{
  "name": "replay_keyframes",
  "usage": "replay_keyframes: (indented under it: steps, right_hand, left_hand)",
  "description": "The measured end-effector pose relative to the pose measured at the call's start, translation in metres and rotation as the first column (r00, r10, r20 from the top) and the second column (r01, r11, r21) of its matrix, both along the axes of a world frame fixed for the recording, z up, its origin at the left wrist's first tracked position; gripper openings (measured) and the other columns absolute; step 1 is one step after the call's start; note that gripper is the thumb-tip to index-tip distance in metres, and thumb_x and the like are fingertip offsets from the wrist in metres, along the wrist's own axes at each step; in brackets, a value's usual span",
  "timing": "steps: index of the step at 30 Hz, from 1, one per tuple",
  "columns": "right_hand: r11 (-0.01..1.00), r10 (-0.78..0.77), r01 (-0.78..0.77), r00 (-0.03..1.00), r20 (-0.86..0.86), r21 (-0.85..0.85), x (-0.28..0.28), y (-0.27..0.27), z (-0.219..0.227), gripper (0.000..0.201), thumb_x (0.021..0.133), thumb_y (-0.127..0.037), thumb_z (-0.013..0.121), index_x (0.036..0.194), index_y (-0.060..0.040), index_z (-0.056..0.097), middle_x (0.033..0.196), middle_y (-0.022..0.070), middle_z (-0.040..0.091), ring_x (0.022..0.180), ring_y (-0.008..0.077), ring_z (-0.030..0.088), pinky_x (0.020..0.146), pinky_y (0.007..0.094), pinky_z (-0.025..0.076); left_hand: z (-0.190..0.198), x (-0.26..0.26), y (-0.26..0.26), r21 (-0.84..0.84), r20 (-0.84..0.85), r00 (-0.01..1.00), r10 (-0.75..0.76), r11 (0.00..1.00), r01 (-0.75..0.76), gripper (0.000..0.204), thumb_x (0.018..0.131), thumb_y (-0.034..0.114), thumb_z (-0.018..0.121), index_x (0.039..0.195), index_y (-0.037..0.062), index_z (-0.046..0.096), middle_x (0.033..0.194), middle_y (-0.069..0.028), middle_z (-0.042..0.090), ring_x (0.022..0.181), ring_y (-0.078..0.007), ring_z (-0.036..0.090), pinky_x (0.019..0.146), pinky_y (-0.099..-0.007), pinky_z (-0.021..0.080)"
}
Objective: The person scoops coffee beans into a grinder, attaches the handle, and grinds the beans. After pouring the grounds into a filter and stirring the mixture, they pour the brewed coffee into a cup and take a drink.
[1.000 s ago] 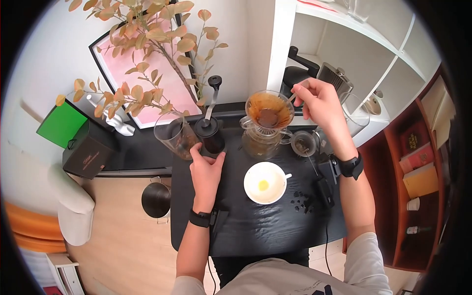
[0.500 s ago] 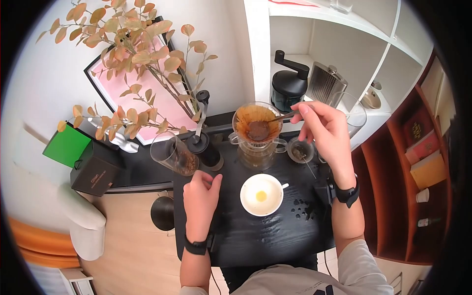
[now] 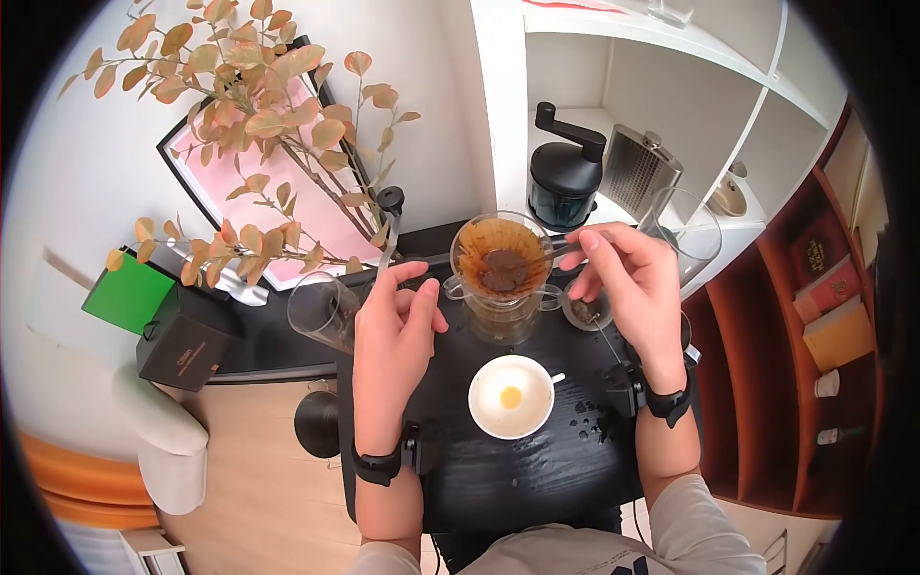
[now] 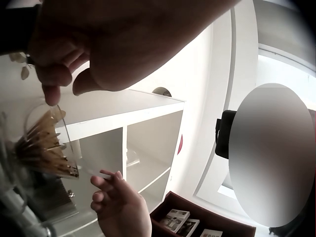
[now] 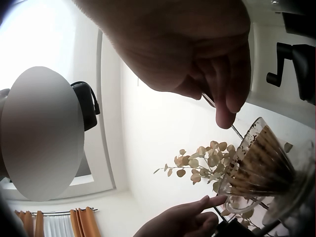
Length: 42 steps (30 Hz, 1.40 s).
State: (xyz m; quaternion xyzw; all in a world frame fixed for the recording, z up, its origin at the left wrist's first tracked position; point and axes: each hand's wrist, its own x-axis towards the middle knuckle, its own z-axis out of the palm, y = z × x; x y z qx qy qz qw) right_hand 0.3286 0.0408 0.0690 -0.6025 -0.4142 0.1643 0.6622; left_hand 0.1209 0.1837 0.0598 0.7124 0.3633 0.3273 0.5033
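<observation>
A glass dripper [image 3: 500, 257] with a coffee-stained filter and dark grounds stands on a glass server [image 3: 502, 324]. My right hand [image 3: 634, 292] pinches a thin metal handle [image 5: 238, 132] that slopes into the dripper; its lower end is hard to make out. On the dripper's left, my left hand [image 3: 393, 350] hangs with fingers loosely bent, holding nothing. In the right wrist view its index fingertip is close to the rim and the glass handle; contact cannot be told. A white cup [image 3: 511, 397] with a little yellow liquid sits in front of the server.
Behind the left hand are a hand grinder [image 3: 390, 201] and a tilted glass vessel [image 3: 322, 309]. A small round container [image 3: 586, 312] stands beneath the right hand. Water drops lie right of the cup; shelves [image 3: 565, 77] rise behind.
My left hand has moved from beside the grinder and tilted glass vessel toward the dripper. The right hand has lowered slightly beside the dripper, still pinching the handle. The head view has shifted.
</observation>
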Motion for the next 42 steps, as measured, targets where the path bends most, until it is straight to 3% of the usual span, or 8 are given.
replay_keyframes:
  steps: [2,23,25,27,30,33,37,42]
  right_hand:
    - [1.0,0.021,-0.021,1.0,0.006,-0.022,0.002,0.0,-0.002,0.023,0.107,-0.013,0.064,0.105,0.0067,0.075,0.082,0.0081,0.077,0.062,0.0084,0.067,0.056,0.0229,0.052]
    - [0.996,-0.037,0.051,0.984,0.174,-0.079,-0.001,-0.02,0.003,0.026,0.104,-0.018,0.067,0.108,0.0053,0.077,0.084,0.0073,0.079,0.061,0.0092,0.068,0.055,0.0262,0.052]
    - [0.996,-0.066,0.075,0.981,0.182,-0.045,0.0,-0.02,0.003,0.024,0.103,-0.017,0.068,0.1,0.0055,0.076,0.074,0.0106,0.074,0.057,0.0129,0.068,0.053,0.03,0.049]
    - [0.972,-0.088,0.169,0.908,0.41,-0.164,0.003,-0.021,0.006,0.021,0.101,-0.015,0.069,0.092,0.0042,0.073,0.066,0.0143,0.066,0.052,0.0225,0.064,0.051,0.0351,0.045]
    - [0.976,-0.138,0.208,0.811,0.568,-0.06,0.004,-0.019,0.004,0.02,0.098,-0.013,0.071,0.085,0.003,0.07,0.063,0.0171,0.058,0.051,0.0319,0.057,0.052,0.0392,0.042]
    - [0.985,-0.13,0.168,0.846,0.517,-0.028,0.003,-0.018,0.006,0.02,0.097,-0.013,0.072,0.085,0.0021,0.069,0.063,0.0174,0.058,0.053,0.0349,0.054,0.053,0.0392,0.043]
    - [0.987,-0.132,0.159,0.823,0.553,-0.001,0.004,-0.016,0.009,0.012,0.096,-0.008,0.073,0.091,0.0032,0.074,0.071,0.0143,0.064,0.058,0.0274,0.059,0.054,0.0377,0.044]
    - [0.993,-0.102,0.116,0.892,0.441,-0.004,-0.003,-0.018,0.011,0.011,0.097,-0.005,0.071,0.096,0.0055,0.075,0.074,0.0109,0.068,0.062,0.0204,0.064,0.056,0.0308,0.048]
  left_hand:
    - [-0.004,0.001,0.004,-0.072,-0.05,0.999,-0.02,0.997,0.017,0.027,0.105,0.019,0.067,0.121,-0.0026,0.068,0.07,-0.0035,0.068,0.055,-0.0074,0.057,0.052,-0.0258,0.045]
    - [-0.021,0.009,0.007,0.026,-0.091,0.987,-0.135,0.99,0.138,0.021,0.107,0.013,0.065,0.122,-0.0014,0.068,0.084,-0.0037,0.069,0.055,-0.0036,0.05,0.049,-0.0206,0.038]
    - [-0.016,0.006,0.013,0.069,-0.115,0.985,-0.132,0.988,0.14,0.022,0.107,0.015,0.065,0.122,-0.0011,0.068,0.084,-0.003,0.069,0.055,-0.0031,0.049,0.049,-0.0204,0.037]
    - [-0.017,0.006,0.014,0.069,-0.115,0.985,-0.128,0.988,0.136,0.022,0.107,0.016,0.065,0.121,-0.0012,0.069,0.084,-0.0025,0.069,0.055,-0.0028,0.048,0.049,-0.0203,0.037]
    - [-0.017,0.005,0.012,0.08,-0.124,0.984,-0.127,0.987,0.137,0.021,0.107,0.015,0.065,0.121,-0.0005,0.069,0.084,-0.0021,0.069,0.056,-0.0028,0.049,0.049,-0.0209,0.037]
    - [-0.021,0.005,0.01,0.217,-0.151,0.984,-0.098,0.968,0.129,0.02,0.106,0.011,0.065,0.123,0.0009,0.069,0.084,-0.0014,0.068,0.058,-0.0038,0.05,0.05,-0.0214,0.038]
    - [-0.019,0.008,0.007,0.262,-0.142,0.987,-0.076,0.959,0.112,0.017,0.101,0.006,0.068,0.115,-0.0031,0.068,0.082,-0.0147,0.073,0.074,-0.022,0.073,0.068,-0.0332,0.056]
    - [-0.013,0.009,0.001,0.251,-0.117,0.989,-0.093,0.96,0.12,0.013,0.101,0.004,0.066,0.112,-0.004,0.068,0.085,-0.0164,0.074,0.077,-0.023,0.074,0.071,-0.0336,0.057]
